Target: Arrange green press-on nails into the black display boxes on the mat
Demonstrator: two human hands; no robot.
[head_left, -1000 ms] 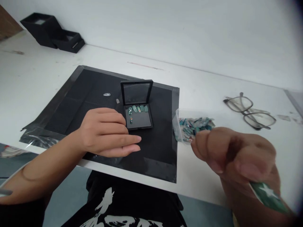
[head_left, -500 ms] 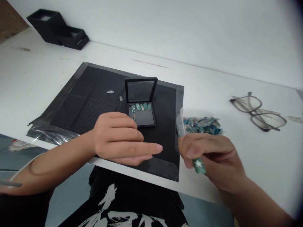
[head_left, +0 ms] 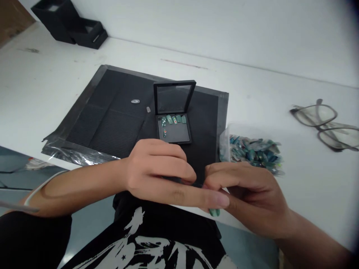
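Note:
A green false nail [head_left: 214, 212] shows only at its tip, below the two hands where they meet. My right hand [head_left: 246, 190] is closed round it. Across it lies the straight index finger of my left hand [head_left: 162, 179], whose other fingers are curled; its thumb is hidden, and the two hands seem to grip the nail together. Just behind them, an open black case [head_left: 177, 132] with a clear lid holds several green false nails [head_left: 169, 119], mostly in a row along its back. Beside my right hand stands a clear plastic box [head_left: 224, 145] full of blue-green false nails [head_left: 255, 151].
Under the case is a black mat [head_left: 112, 112] with taped edges, bearing two small pale pieces, one a clear oval [head_left: 135, 101]. Eyeglasses [head_left: 319, 116] rest at the right. Black boxes [head_left: 67, 22] stand against the wall at the back left.
My left hand has moved right until its index finger reaches over the green nail in my right hand. The nail's white star is now covered. The view has shifted slightly.

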